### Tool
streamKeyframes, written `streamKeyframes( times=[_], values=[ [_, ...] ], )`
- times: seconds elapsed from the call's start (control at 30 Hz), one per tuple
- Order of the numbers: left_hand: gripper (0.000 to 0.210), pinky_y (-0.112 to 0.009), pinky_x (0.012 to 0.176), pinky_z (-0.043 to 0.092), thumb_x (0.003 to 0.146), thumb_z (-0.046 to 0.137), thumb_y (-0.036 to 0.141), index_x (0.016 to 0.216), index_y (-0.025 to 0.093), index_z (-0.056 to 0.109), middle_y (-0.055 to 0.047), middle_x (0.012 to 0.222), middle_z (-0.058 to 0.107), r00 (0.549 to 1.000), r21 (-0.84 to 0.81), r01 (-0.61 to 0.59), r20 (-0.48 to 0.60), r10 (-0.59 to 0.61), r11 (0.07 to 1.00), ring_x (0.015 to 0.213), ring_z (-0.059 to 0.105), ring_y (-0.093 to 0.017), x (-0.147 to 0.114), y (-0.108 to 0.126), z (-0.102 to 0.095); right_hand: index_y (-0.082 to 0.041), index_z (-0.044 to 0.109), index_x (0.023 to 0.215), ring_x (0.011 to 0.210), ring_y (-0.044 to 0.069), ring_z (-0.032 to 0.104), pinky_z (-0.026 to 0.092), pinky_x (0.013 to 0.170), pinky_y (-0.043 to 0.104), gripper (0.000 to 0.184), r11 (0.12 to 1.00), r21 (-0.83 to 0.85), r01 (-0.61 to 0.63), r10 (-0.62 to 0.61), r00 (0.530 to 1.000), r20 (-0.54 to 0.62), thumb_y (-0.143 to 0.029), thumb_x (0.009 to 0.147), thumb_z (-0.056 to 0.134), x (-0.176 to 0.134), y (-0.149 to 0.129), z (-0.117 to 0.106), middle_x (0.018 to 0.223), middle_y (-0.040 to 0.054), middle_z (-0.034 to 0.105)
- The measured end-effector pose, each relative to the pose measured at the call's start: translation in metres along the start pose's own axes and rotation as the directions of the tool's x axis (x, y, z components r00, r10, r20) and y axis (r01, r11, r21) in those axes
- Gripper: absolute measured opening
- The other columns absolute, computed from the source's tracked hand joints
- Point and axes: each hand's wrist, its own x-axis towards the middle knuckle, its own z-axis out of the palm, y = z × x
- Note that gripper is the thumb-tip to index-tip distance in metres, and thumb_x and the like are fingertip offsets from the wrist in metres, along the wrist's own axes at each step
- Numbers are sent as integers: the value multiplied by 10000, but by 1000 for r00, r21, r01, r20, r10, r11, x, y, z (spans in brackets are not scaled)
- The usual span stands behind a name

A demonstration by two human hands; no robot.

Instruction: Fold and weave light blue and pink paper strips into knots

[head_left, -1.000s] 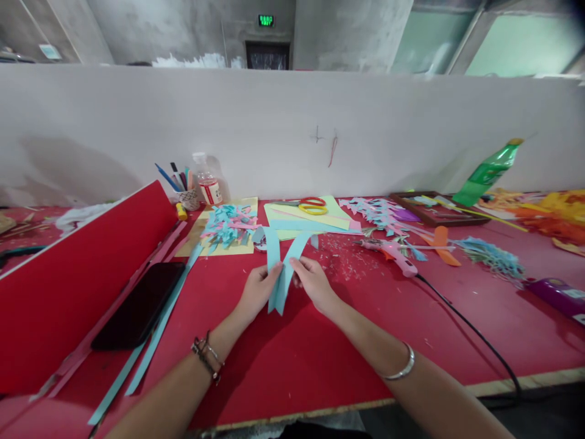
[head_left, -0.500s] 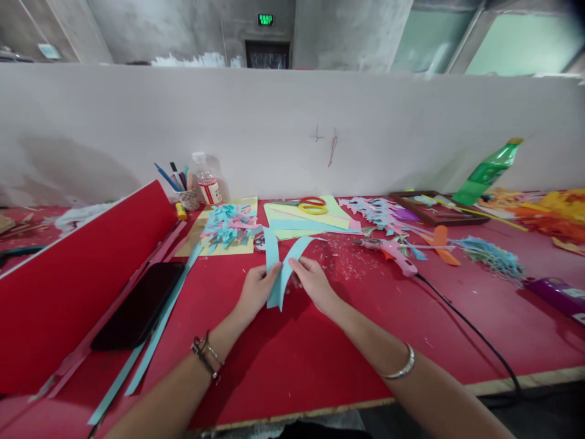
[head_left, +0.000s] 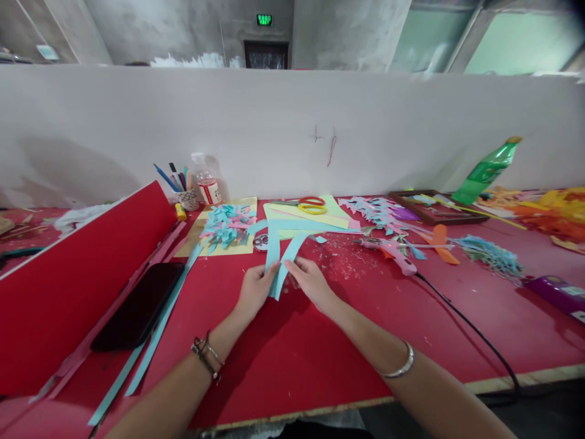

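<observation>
Light blue paper strips (head_left: 273,247) stand between my two hands over the middle of the red table, their lower ends close together. My left hand (head_left: 256,286) pinches the left strip between thumb and fingers. The thumb and fingers of my right hand (head_left: 308,277) close on the right strip (head_left: 292,249), which curves away to the right at its top. Whether the two are one folded piece I cannot tell. Just beyond them lie a round tape roll (head_left: 261,242), a heap of blue and pink paper curls (head_left: 228,225) and yellow-handled scissors (head_left: 312,205) on paper sheets (head_left: 287,213).
A pink glue gun (head_left: 395,255) with a black cord (head_left: 461,323) lies to the right. At left are a black phone (head_left: 139,305), more blue strips (head_left: 159,332) and a raised red board (head_left: 91,280). A green bottle (head_left: 487,171) leans at the back right.
The strips have shifted slightly in my fingers, their lower ends now higher and closer together. The left strip's top now bends over to the left. Both hands have barely moved.
</observation>
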Motion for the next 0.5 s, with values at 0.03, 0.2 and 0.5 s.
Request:
streamKeyframes(
  times=[0.03,0.2,0.5],
  values=[
    [393,-170,359,282,661,484,476,506,115,506,33,390,442,999,25,-24,-31,25,999,372,417,-78,1,-1,0,-163,416,563,401,56,325,253,400,193,264,1000,-5,8,-8,1000,28,-377,714,450,0,0,0,444,-67,347],
    [410,-160,351,190,659,486,475,458,125,413,60,401,313,989,43,-80,-123,85,996,382,267,-37,2,-6,-1,-164,403,551,419,57,328,257,407,188,262,999,-45,28,-25,997,67,-357,726,430,-3,0,2,462,-64,306],
    [396,-166,384,260,647,490,498,541,117,480,44,455,372,995,-87,-16,-100,7,996,417,316,-52,0,-3,2,-171,367,532,411,59,312,239,406,195,258,999,-29,-17,19,998,56,-341,719,419,-3,-3,3,446,-67,299]
  ],
)
